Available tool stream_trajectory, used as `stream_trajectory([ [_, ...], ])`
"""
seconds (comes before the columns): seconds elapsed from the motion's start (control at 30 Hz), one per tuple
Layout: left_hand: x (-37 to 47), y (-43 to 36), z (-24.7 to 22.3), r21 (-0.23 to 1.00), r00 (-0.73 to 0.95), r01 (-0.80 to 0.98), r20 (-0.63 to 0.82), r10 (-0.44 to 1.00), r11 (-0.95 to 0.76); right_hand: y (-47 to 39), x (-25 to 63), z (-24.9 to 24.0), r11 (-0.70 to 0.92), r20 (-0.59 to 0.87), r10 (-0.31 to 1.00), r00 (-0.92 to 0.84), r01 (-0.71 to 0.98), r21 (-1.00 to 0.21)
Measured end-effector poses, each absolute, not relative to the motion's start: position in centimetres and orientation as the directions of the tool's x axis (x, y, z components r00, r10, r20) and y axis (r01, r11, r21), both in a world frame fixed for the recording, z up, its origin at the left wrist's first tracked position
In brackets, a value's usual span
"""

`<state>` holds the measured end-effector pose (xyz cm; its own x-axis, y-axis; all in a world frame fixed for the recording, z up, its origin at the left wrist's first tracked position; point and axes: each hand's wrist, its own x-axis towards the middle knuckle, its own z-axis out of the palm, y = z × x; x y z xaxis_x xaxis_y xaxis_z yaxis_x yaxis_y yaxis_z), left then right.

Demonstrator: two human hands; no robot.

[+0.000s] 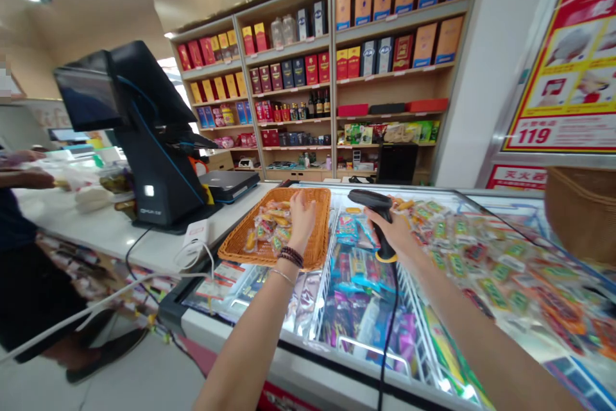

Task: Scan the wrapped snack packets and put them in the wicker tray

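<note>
The left hand (302, 222), a dark beaded bracelet (290, 256) at its wrist, is over the right half of a shallow, orange-brown woven basket (231, 249); its fingers are loosely bent, and I cannot tell whether they pinch any of the small, clear-wrapped snack packets (264, 226) lying in the basket. The right hand (393, 231) has its fingers wrapped around the handle of a black handheld scanner (373, 200), held just right of the basket, its black cord (393, 315) hanging downward. Beneath are the colourful packs inside a white, glass-topped chest freezer (216, 339). More clear-wrapped packets (495, 270) are spread at the right. Left of the basket, a black two-screen checkout terminal (158, 161) stands on a white counter (81, 222), with a dark-clothed person (33, 270) beyond.
</note>
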<state>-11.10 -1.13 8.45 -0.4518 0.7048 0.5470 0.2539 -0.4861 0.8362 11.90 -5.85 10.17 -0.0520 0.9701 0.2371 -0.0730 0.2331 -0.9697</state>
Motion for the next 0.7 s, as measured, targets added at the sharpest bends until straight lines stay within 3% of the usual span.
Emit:
stream_trajectory([
  [0.13, -2.5, 0.3, 8.2, 0.825, -0.186, 0.242, 0.556, 0.81, -0.511, -6.9, 18.1, 11.1, 0.265, 0.254, 0.959, 0.125, -0.079, -0.961],
  [0.27, 6.6, 0.4, 5.7, 0.828, -0.044, 0.335, 0.491, 0.87, -0.451, -7.9, 22.5, 10.4, 0.243, 0.221, 0.925, 0.309, -0.032, -0.97],
  [0.5, 14.4, -0.6, 1.4, 0.871, -0.152, 0.484, 0.18, 0.972, -0.085, -8.3, 23.4, 7.4, 0.171, 0.193, 0.917, 0.349, 0.093, -0.981],
  [0.7, 12.3, -0.4, 1.0, 0.93, -0.121, 0.31, 0.245, 0.962, -0.198, -8.1, 22.6, 6.4, 0.177, 0.186, 0.944, 0.273, 0.059, -0.982],
])
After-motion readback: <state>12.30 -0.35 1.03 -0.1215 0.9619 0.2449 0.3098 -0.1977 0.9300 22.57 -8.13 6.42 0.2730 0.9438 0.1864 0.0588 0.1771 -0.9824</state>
